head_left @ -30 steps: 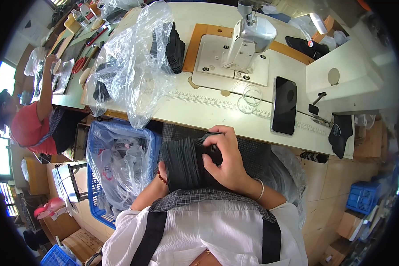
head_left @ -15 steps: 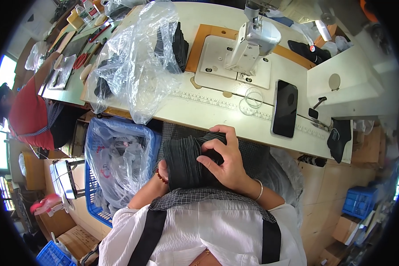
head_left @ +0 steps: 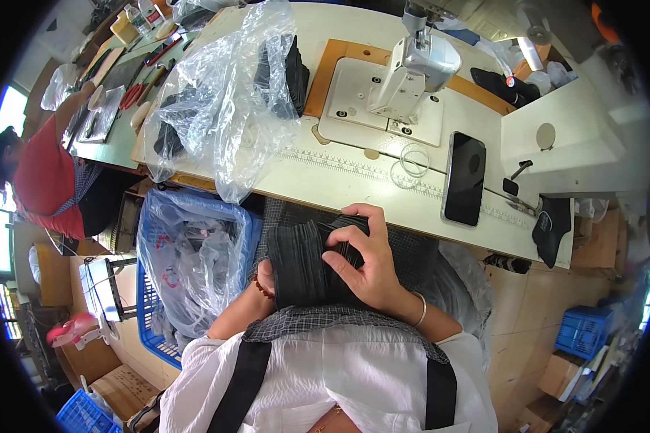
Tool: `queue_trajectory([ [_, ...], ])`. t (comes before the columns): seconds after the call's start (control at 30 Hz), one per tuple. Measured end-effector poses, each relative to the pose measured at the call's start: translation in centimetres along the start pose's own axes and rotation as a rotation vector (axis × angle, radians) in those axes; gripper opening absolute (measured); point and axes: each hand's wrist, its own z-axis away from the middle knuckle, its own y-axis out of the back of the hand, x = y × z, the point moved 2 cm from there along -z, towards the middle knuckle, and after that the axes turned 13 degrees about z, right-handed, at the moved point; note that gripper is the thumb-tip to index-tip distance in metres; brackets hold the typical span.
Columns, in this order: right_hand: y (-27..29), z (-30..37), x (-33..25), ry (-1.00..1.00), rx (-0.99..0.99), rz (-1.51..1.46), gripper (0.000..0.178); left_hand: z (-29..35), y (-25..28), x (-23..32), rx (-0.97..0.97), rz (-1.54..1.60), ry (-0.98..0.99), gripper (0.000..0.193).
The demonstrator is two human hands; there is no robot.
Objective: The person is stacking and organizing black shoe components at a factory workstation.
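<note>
Clock directions are taken from the stack, 12 toward the desk.

Item: stack of black pieces (head_left: 296,263), thin and layered, held on edge over the lap, just short of the desk (head_left: 325,177).

Left hand (head_left: 266,274): at 9 o'clock, closed on the stack's end; thumb in view, fingers hidden behind the pieces. Red-brown bead bracelet (head_left: 264,290) at the wrist.

Right hand (head_left: 365,256): at 3 o'clock, curled about the stack's other end; thumb and forefinger narrowly spaced on the pieces. Pale bangle (head_left: 422,309) at the wrist.

Checked apron (head_left: 339,320): at 5 to 6 o'clock, with black straps over a white shirt (head_left: 332,361).

On the desk: clear plastic bag (head_left: 227,130), 11 o'clock, crumpled, partly over a second black stack (head_left: 294,83); sewing machine (head_left: 412,79), 1 o'clock; clear ring (head_left: 412,160), between 1 and 2 o'clock; phone (head_left: 464,178), 2 o'clock, screen dark; single black piece (head_left: 547,234), 3 o'clock, at the edge.

Blue basket (head_left: 146,310): 9 o'clock, lined with plastic.

Co-worker (head_left: 43,169): 10 o'clock, red top, one arm reaching over a neighbouring desk (head_left: 112,153).
</note>
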Motion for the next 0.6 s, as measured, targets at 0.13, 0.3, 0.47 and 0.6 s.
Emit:
queue_trajectory([
  [0.13, 0.1, 0.1, 0.1, -0.014, -0.010, 0.028, 0.025, -0.4, -1.2, 0.2, -0.022, -0.051, -0.007, 0.116],
  [0.3, 0.0, 0.0, 0.1, -0.020, -0.015, 0.022, 0.025, -0.5, 0.9, -0.5, -0.050, 0.008, -0.013, 0.118],
  [0.47, 0.2, 0.0, -0.1, -0.011, -0.024, 0.034, 0.024, -0.4, 2.7, -1.4, -0.067, 0.046, -0.045, 0.120],
  [0.6, 0.0, 0.1, 0.0, -0.014, -0.013, 0.039, 0.023, -0.2, 3.2, -1.5, -0.056, 0.036, -0.053, 0.121],
])
